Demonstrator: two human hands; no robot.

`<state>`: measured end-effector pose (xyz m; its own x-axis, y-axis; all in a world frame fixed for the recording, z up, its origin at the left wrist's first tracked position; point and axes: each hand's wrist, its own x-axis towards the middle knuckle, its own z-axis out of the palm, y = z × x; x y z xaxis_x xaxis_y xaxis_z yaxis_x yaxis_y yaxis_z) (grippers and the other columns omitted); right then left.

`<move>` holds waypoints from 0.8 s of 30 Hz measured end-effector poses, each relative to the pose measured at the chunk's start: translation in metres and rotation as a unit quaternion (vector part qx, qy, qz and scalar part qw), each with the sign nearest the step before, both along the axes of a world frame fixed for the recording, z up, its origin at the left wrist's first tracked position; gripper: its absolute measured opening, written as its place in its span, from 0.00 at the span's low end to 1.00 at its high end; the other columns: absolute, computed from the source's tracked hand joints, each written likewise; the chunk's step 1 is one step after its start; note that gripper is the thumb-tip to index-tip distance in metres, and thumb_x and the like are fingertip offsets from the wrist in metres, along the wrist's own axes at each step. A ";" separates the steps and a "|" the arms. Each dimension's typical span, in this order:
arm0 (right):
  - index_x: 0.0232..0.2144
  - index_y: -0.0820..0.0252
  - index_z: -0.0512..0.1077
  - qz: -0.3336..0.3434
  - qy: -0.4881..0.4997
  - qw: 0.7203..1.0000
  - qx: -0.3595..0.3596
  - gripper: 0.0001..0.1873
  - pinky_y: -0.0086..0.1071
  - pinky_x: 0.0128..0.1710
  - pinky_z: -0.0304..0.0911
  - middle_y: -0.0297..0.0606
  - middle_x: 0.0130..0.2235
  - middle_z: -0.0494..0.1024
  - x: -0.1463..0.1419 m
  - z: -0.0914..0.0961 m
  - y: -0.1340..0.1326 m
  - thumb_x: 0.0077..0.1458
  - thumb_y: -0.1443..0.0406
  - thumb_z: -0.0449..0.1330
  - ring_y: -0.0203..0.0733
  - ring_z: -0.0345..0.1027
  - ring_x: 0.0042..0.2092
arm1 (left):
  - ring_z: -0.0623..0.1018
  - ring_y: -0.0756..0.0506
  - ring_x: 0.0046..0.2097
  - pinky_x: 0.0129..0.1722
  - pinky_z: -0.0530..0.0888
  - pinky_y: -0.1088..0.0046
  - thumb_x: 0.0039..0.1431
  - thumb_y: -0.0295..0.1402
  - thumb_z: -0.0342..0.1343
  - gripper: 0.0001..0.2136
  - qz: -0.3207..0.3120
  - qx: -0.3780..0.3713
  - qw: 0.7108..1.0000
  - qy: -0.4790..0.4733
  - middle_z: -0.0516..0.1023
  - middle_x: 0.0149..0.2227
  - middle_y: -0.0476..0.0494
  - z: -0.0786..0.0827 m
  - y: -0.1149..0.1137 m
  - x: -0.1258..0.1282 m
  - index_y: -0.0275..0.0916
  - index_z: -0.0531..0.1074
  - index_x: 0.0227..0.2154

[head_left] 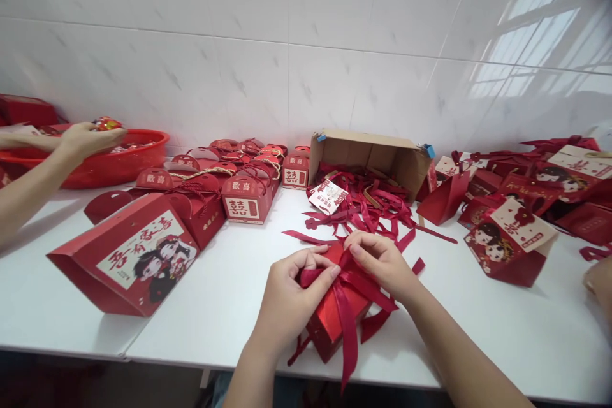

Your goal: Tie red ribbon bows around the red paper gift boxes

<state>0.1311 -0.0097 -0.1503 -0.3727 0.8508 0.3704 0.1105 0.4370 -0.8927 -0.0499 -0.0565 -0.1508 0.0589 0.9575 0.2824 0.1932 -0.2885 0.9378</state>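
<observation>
A red gift box [345, 312] lies on the white table in front of me, with a dark red satin ribbon [348, 325] looped over its top and its tails hanging toward the table edge. My left hand [296, 290] pinches a loop of that ribbon between thumb and fingers at the box's left side. On the far right side of the bow, my right hand [380, 261] has its thumb and fingertips closed on another part of the ribbon. The knot sits between both hands. My fingers partly hide the box's upper end.
Behind my hands, a cardboard carton [370, 143] on its side spills loose ribbons [377, 201]. Packed red boxes [241, 201] and a large gift box [129, 255] stand left; more boxes [511, 242] stand right. Another person's hand [88, 140] holds wrapped sweets over a red basin [143, 153].
</observation>
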 end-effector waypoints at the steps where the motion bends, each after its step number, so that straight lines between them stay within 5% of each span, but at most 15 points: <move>1: 0.26 0.58 0.69 0.009 -0.006 1.000 0.005 0.14 0.33 0.36 0.60 0.35 0.30 0.69 0.001 0.001 0.000 0.57 0.55 0.55 0.39 0.62 0.33 | 0.74 0.39 0.52 0.50 0.69 0.66 0.53 0.36 0.58 0.14 0.002 -0.005 1.000 -0.002 0.80 0.32 0.44 0.000 0.000 0.000 0.41 0.61 0.17; 10: 0.29 0.57 0.73 0.049 0.025 0.998 0.033 0.05 0.35 0.41 0.61 0.37 0.34 0.71 0.002 -0.003 0.001 0.56 0.64 0.58 0.40 0.65 0.37 | 0.73 0.39 0.54 0.52 0.68 0.64 0.53 0.36 0.59 0.13 0.001 -0.012 1.000 -0.003 0.81 0.34 0.44 -0.001 0.001 -0.002 0.41 0.63 0.18; 24: 0.35 0.55 0.75 0.057 0.048 0.996 0.042 0.06 0.36 0.42 0.64 0.38 0.36 0.72 0.007 -0.001 0.002 0.56 0.61 0.59 0.40 0.67 0.38 | 0.73 0.39 0.53 0.52 0.68 0.63 0.53 0.36 0.59 0.10 0.004 -0.020 1.000 0.001 0.81 0.35 0.45 -0.003 0.001 -0.003 0.41 0.68 0.20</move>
<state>0.1378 -0.0080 -0.1518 -0.4252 0.7689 0.4775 -0.0277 0.5162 -0.8560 -0.0529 -0.0557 -0.1535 0.0520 0.9686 0.2432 0.1974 -0.2487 0.9482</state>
